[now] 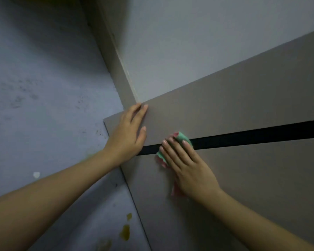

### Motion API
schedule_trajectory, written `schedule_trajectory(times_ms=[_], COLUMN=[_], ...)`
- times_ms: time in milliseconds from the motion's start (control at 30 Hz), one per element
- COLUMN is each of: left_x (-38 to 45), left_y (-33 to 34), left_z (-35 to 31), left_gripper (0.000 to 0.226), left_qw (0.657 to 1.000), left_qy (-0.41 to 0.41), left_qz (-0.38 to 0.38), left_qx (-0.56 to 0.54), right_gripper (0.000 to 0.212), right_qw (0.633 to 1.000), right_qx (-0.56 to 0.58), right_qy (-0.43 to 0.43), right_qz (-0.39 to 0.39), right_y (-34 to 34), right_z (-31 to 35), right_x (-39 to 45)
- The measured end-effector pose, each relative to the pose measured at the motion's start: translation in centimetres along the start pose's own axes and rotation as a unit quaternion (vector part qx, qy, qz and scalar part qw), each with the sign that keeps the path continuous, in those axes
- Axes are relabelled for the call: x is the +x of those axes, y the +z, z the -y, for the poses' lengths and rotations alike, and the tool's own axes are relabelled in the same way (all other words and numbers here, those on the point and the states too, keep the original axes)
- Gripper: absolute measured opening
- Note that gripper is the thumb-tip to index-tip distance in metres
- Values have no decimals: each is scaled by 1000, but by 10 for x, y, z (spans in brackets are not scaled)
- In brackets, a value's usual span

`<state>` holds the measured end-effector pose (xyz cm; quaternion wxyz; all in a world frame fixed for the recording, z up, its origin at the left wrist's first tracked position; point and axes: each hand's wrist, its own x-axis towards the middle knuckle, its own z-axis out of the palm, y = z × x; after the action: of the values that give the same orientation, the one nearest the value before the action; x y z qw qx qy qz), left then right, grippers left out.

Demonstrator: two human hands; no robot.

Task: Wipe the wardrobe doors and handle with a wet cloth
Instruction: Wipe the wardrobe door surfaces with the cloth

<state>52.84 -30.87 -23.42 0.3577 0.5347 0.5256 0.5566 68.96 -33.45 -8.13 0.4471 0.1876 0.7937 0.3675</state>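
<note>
Two taupe wardrobe doors (243, 98) fill the right of the head view, tilted by the camera angle. A long black handle strip (252, 135) runs between them. My right hand (187, 165) lies flat with straight fingers on a green and pink cloth (182, 138), pressing it onto the left end of the black strip. The cloth peeks out at the fingertips and below the palm. My left hand (129, 134) rests open and flat on the upper door near its top corner, fingers reaching the door's edge.
A grey-blue wall (43, 87) with dark specks and yellowish stains fills the left side. A taupe side panel (120, 73) of the wardrobe rises from the door corner toward the ceiling. A pale wall surface lies above the doors.
</note>
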Motion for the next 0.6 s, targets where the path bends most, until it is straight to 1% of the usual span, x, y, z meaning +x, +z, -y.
schedule_trajectory(times_ms=[67, 133, 167, 200, 233, 300, 333, 400, 467, 500, 533, 600], left_x=[5, 16, 25, 33, 41, 53, 55, 60, 68, 72, 76, 80], left_y=[-3, -6, -7, -6, -4, 1, 2, 1, -4, -6, -8, -10], left_z=[9, 18, 22, 26, 26, 27, 26, 29, 33, 34, 34, 35], left_gripper=[60, 58, 58, 61, 67, 78, 79, 71, 58, 56, 59, 71], left_qw=[1000, 999, 999, 998, 998, 997, 996, 994, 990, 988, 984, 977], left_qy=[19, 37, 44, 48, 55, 67, 63, 24, -16, -30, -41, -53], left_qz=[-9, -14, -11, -1, 12, 36, 52, 80, 103, 114, 128, 158], left_qx=[9, 21, 28, 33, 33, 10, -19, -73, -90, -100, -114, -131], right_gripper=[62, 56, 54, 54, 54, 62, 64, 61, 58, 57, 56, 58], right_qw=[1000, 998, 999, 999, 999, 998, 998, 994, 987, 986, 988, 991], right_qx=[1, -11, -16, -15, -15, -2, 1, -16, -13, -3, 10, 27], right_qy=[12, -3, -17, -29, -33, -39, -52, -94, -140, -145, -138, -122], right_qz=[-24, -55, -35, 2, 24, 38, 40, 45, 73, 78, 71, 55], right_y=[-8, -8, -8, -7, -3, 11, 15, 16, 8, 4, 2, 0], right_z=[7, 21, 30, 39, 46, 57, 62, 63, 60, 60, 62, 69], right_x=[31, 64, 74, 79, 78, 63, 52, 44, 63, 80, 98, 128])
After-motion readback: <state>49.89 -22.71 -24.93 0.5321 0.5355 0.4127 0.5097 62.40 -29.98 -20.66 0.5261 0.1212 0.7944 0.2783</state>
